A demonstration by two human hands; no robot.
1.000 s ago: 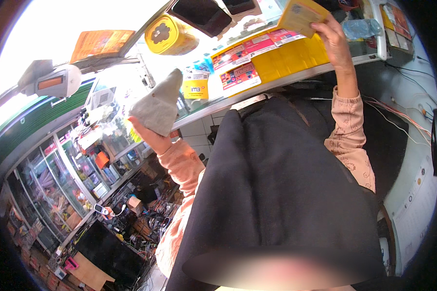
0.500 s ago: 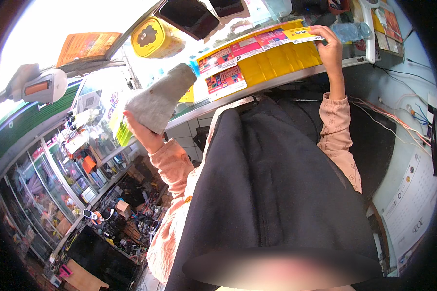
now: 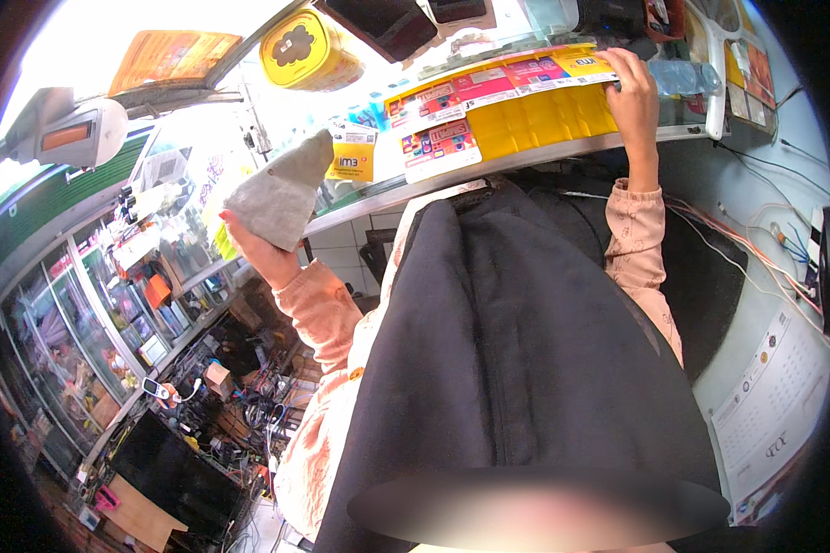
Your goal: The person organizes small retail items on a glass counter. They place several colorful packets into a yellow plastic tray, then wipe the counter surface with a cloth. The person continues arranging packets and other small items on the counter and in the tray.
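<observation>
My left hand (image 3: pixel 269 260) grips a grey cloth (image 3: pixel 281 195), which spreads out past the fingers over the left part of the counter. My right hand (image 3: pixel 634 101) holds the right end of a yellow display tray (image 3: pixel 544 120), its fingers curled over the top edge. Along that tray runs a row of printed card packs (image 3: pixel 480 85) in red, pink and yellow. One more red and white pack (image 3: pixel 441 147) lies lower on its left part. Between cloth and tray, a yellow card (image 3: pixel 352 158) lies at the glass counter.
A yellow-lidded tub (image 3: pixel 297 51) stands behind the tray, near dark flat panels (image 3: pixel 387 28). A clear plastic bottle (image 3: pixel 682 78) lies right of my right hand. The counter's metal edge (image 3: pixel 378 207) crosses in front of me. Loose cables (image 3: pixel 738 235) hang on the right wall.
My left hand has moved the grey cloth left and away from the tray, baring more of the yellow card. My right hand keeps its hold on the tray's end.
</observation>
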